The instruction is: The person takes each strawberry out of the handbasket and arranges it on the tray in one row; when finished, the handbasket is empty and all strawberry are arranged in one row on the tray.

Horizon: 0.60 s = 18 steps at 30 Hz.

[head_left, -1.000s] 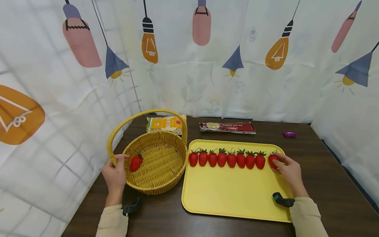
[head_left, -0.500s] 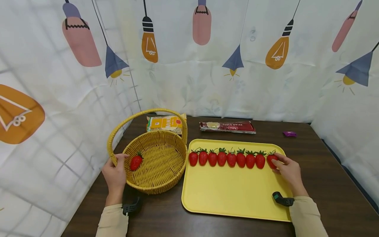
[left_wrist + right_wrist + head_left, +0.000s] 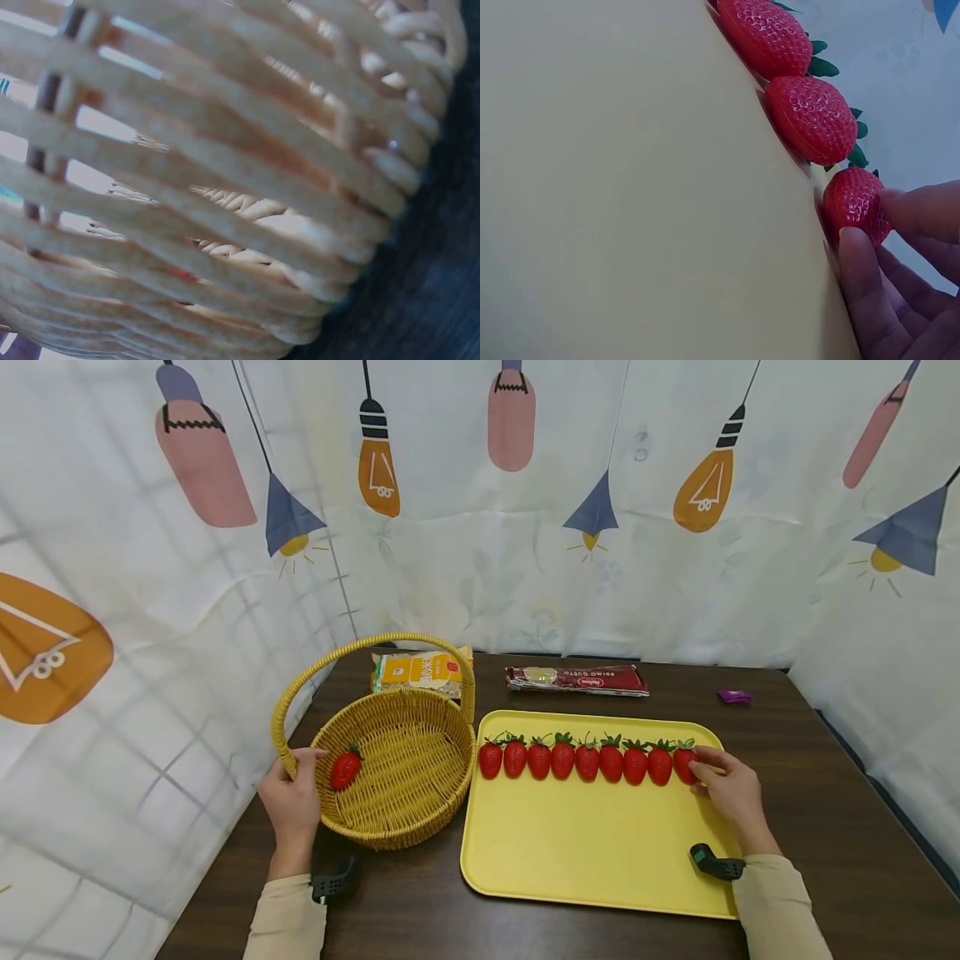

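Note:
My left hand [image 3: 291, 802] grips the yellow wicker basket [image 3: 393, 838] at its left side, where the arched handle joins. One strawberry [image 3: 346, 769] lies inside, against the left wall. The basket's weave [image 3: 247, 161] fills the left wrist view, which does not show the hand. On the yellow tray [image 3: 585, 843], several red strawberries with green leaves form a row along the far side. My right hand [image 3: 733, 789] pinches the rightmost strawberry [image 3: 853, 202] between thumb and fingers, close beside its neighbour [image 3: 814, 120].
Behind the basket lies a yellow and white food packet [image 3: 420, 672]. A dark red packet [image 3: 577, 680] is at the table's back, beyond the tray. Farther right is a small purple wrapper [image 3: 734, 697]. A patterned curtain [image 3: 480, 568] encloses the dark wooden table [image 3: 405, 910].
The rightmost strawberry has shifted slightly left in my right hand's fingers, narrowing the gap to the row. My left hand and the basket stay in place.

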Motion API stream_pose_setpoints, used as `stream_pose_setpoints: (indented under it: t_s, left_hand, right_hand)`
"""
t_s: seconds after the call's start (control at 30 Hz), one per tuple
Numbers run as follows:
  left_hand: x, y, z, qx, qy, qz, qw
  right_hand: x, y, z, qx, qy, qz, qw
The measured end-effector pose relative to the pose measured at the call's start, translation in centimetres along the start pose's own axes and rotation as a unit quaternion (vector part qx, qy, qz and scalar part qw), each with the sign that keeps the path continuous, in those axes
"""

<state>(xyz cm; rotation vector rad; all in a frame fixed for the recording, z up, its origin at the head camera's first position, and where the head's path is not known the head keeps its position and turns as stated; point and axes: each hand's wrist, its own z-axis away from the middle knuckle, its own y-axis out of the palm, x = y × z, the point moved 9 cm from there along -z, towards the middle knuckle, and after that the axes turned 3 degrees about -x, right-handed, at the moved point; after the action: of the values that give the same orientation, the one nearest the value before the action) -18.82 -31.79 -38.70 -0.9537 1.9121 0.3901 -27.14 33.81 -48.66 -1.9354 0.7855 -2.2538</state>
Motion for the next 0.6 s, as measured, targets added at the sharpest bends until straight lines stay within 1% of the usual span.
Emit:
stream_pose_setpoints:
  t_s: [0.13, 0.2, 0.3, 0.37, 0.43, 0.5, 0.53, 0.6]
  left_hand:
    - [1.1, 0.0, -0.2, -0.001, -0.005, -0.004, 1.0]
    - [1.5, 0.0, -0.3, -0.002, -0.006, -0.007, 1.0]
    - [1.5, 0.0, -0.3, -0.002, -0.006, -0.011, 0.9999]
    - [1.0, 0.0, -0.1, 0.0, -0.004, -0.01, 0.9999]
    - [0.3, 0.0, 0.0, 0.001, -0.001, -0.008, 1.0]
    - [-0.2, 0.0, 0.1, 0.003, 0.0, -0.003, 1.0]
    - [-0.4, 0.0, 0.1, 0.003, 0.0, -0.001, 1.0]
    - [-0.7, 0.0, 0.1, 0.003, 0.001, 0.0, 1.0]
  right_hand:
    - [0.2, 0.0, 0.0, -0.005, 0.004, -0.011, 0.9999]
    - [0.2, -0.2, 0.1, -0.017, 0.008, -0.007, 0.9998]
    - [0.1, -1.0, 0.3, -0.057, 0.012, 0.021, 0.9981]
    - [0.3, -1.7, 0.5, -0.093, 0.007, 0.042, 0.9947]
    - [0.8, -2.3, 0.7, -0.126, -0.003, 0.043, 0.991]
    - [1.5, -2.5, 1.0, -0.148, -0.016, 0.014, 0.9888]
    - [1.9, -2.3, 1.1, -0.151, -0.023, -0.01, 0.9881]
    - [2.9, -1.4, 1.4, -0.141, -0.029, -0.082, 0.9862]
